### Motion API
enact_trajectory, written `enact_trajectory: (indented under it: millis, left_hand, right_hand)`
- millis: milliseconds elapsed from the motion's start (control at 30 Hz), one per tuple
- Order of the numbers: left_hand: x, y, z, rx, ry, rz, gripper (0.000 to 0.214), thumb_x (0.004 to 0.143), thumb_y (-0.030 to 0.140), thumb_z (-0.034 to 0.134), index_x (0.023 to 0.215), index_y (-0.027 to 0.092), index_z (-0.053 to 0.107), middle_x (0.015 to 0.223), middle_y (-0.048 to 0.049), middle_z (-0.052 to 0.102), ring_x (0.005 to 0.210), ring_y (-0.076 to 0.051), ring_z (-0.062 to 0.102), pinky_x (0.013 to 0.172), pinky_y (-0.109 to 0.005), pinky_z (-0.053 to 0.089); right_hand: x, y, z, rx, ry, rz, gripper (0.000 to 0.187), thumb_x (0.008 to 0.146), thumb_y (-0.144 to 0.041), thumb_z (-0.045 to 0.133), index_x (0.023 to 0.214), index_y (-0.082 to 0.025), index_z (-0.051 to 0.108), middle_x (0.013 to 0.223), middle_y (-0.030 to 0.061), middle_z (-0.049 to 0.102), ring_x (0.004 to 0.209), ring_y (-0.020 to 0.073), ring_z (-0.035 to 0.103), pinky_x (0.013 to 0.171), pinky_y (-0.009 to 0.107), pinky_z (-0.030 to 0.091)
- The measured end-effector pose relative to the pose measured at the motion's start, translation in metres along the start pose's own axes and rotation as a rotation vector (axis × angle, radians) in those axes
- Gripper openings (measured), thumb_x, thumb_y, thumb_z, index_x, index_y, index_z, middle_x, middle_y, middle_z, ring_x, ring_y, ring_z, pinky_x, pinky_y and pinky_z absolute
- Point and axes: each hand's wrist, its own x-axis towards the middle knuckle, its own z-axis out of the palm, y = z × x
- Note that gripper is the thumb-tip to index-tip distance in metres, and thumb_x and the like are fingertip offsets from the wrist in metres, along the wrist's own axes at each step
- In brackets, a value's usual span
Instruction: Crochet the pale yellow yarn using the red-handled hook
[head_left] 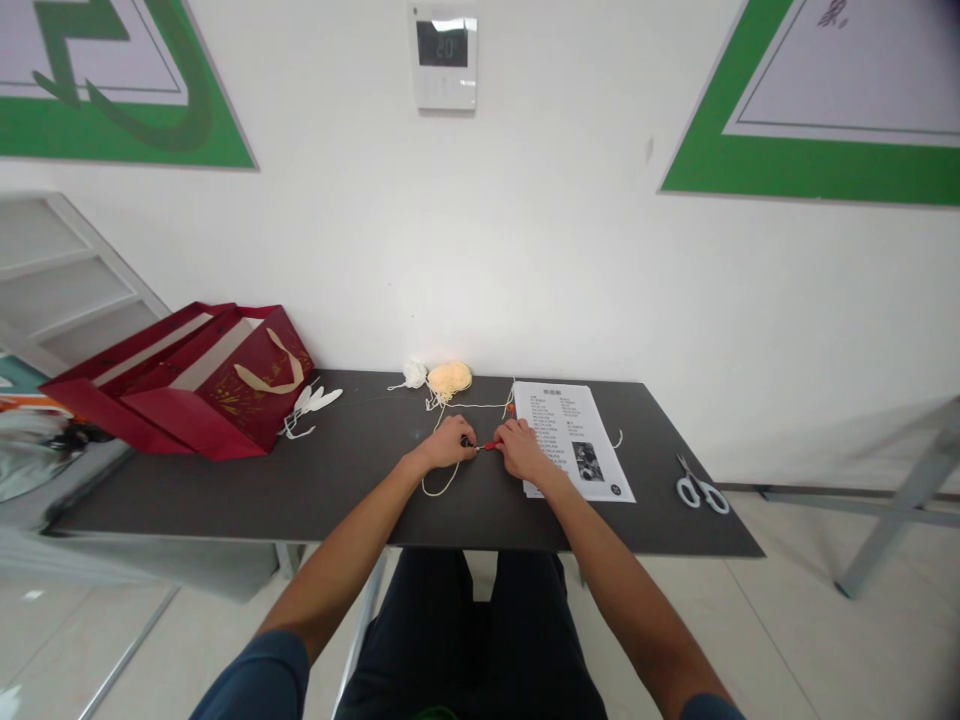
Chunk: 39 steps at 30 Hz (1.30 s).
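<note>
My right hand [519, 448] is closed on a crochet hook with a red handle [491, 446], its thin metal shaft pointing left. Facing it, my left hand [448, 443] pinches a small dark piece [466, 441] at the fingertips; too little of it shows to tell its kind. The hook's tip meets this piece. A strand of cream yarn [442, 490] loops on the table below my left hand. Behind the hands lie a pale yellow ball of yarn [449, 379] and a smaller white ball [414, 375]. Printed sheets [600, 440] lie partly under my right hand.
On the dark table [337, 500], scissors with pale handles [701, 493] lie near the right end. Dark red paper bags [225, 390] lean at the left, beside several white leaf-shaped pieces [315, 400]. A white wall [480, 250] rises behind the table.
</note>
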Motion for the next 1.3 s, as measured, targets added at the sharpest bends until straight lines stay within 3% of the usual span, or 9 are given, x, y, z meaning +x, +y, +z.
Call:
enact_trajectory:
  millis: [333,467,600,800,900,1000,1133,1233,1300]
  left_hand:
    - [0.006,0.0,0.007,-0.104,0.088,0.043,0.008,0.082,0.023,0.07,0.08,0.019,0.077,0.095,-0.0103,0.072,0.099,-0.026,0.062,0.1,-0.042,0.045]
    - [0.01,0.01,-0.006,-0.22,0.187,0.008,0.011,0.084,0.024,0.065,0.079,0.018,0.072,0.091,-0.0074,0.07,0.094,-0.022,0.062,0.093,-0.037,0.046]
    - [0.02,0.02,-0.025,-0.373,0.228,-0.069,0.02,0.09,0.034,0.062,0.082,0.017,0.071,0.081,-0.003,0.069,0.076,-0.017,0.059,0.075,-0.031,0.045]
    - [0.039,0.024,-0.042,-0.577,0.294,-0.134,0.027,0.086,0.042,0.068,0.078,0.016,0.07,0.067,0.0016,0.062,0.063,-0.013,0.049,0.062,-0.027,0.036]
    - [0.049,0.023,-0.042,-0.691,0.37,-0.158,0.028,0.086,0.043,0.067,0.076,0.017,0.067,0.066,0.0014,0.06,0.063,-0.013,0.05,0.063,-0.027,0.038]
    - [0.058,0.024,-0.038,-0.801,0.443,-0.178,0.024,0.085,0.04,0.066,0.077,0.017,0.066,0.067,0.0011,0.061,0.063,-0.013,0.052,0.065,-0.027,0.041]
    - [0.062,0.029,-0.032,-0.889,0.508,-0.191,0.023,0.084,0.037,0.068,0.074,0.017,0.066,0.066,0.001,0.062,0.064,-0.012,0.054,0.067,-0.027,0.043]
    - [0.059,0.031,-0.029,-0.925,0.532,-0.192,0.022,0.082,0.036,0.072,0.072,0.017,0.067,0.067,0.0015,0.063,0.065,-0.012,0.054,0.068,-0.026,0.043]
    - [0.055,0.031,-0.028,-0.955,0.544,-0.193,0.022,0.081,0.036,0.075,0.073,0.016,0.068,0.067,0.0017,0.063,0.065,-0.012,0.054,0.068,-0.026,0.043]
  right_hand:
    - [0.002,0.001,0.001,0.144,0.061,0.011,0.012,0.097,-0.017,0.053,0.102,-0.021,0.062,0.113,0.0127,0.068,0.112,0.0298,0.052,0.096,0.042,0.037]
    - [0.004,0.0,-0.017,0.291,0.15,0.009,0.01,0.096,-0.022,0.058,0.102,-0.023,0.065,0.11,0.0103,0.072,0.112,0.0299,0.056,0.099,0.044,0.038]
    - [0.008,0.003,-0.042,0.508,0.279,0.03,0.014,0.093,-0.028,0.065,0.105,-0.025,0.069,0.105,0.0069,0.077,0.108,0.0273,0.063,0.106,0.047,0.041]
    - [0.015,0.016,-0.061,0.935,0.454,0.123,0.032,0.089,-0.05,0.071,0.109,-0.026,0.069,0.102,0.0054,0.077,0.094,0.0232,0.07,0.094,0.044,0.055]
    - [0.017,0.018,-0.062,1.181,0.486,0.112,0.042,0.095,-0.061,0.059,0.119,-0.028,0.065,0.119,0.008,0.075,0.098,0.0207,0.07,0.09,0.04,0.058]
    - [0.021,0.01,-0.057,1.382,0.432,0.074,0.051,0.095,-0.07,0.053,0.121,-0.028,0.065,0.123,0.0095,0.072,0.096,0.0206,0.069,0.084,0.039,0.059]
    - [0.034,-0.012,-0.047,1.511,0.361,0.064,0.044,0.081,-0.06,0.08,0.107,-0.026,0.072,0.109,0.0059,0.073,0.086,0.0174,0.065,0.075,0.033,0.057]
    - [0.049,-0.026,-0.042,1.56,0.385,0.085,0.037,0.081,-0.051,0.083,0.108,-0.027,0.073,0.098,0.0013,0.073,0.08,0.0149,0.062,0.074,0.031,0.055]
    - [0.06,-0.031,-0.041,1.584,0.41,0.089,0.028,0.083,-0.049,0.082,0.096,-0.025,0.074,0.084,-0.0013,0.07,0.073,0.014,0.059,0.072,0.03,0.052]
